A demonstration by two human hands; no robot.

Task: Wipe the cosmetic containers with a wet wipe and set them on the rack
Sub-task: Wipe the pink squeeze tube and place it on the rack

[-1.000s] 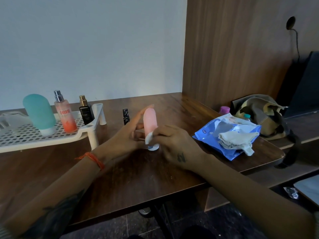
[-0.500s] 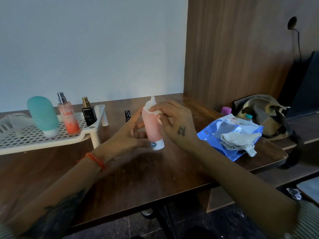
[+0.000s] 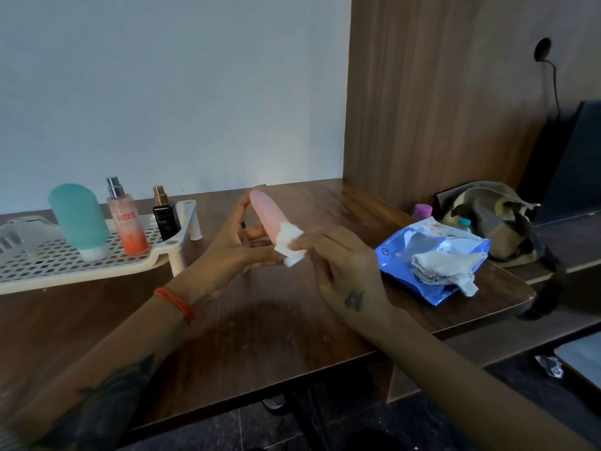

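Your left hand (image 3: 227, 252) holds the pink tube (image 3: 267, 213) tilted above the table (image 3: 260, 323), while your right hand (image 3: 338, 265) pinches a wipe (image 3: 288, 243) against its lower end. Three containers already stand on the rack (image 3: 48, 265): teal tube (image 3: 79, 219), spray (image 3: 126, 219), black bottle (image 3: 165, 213). The pink tube, not yet racked, comes after wiping, I judge.

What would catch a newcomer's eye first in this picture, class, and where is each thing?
The pink tube at the centre of the wooden table, held up by the left hand while the right hand presses a white wet wipe against its lower end. At left, a white perforated rack carries a teal bottle, a pink spray bottle and a small black bottle. At right lies an open blue wipes pack.
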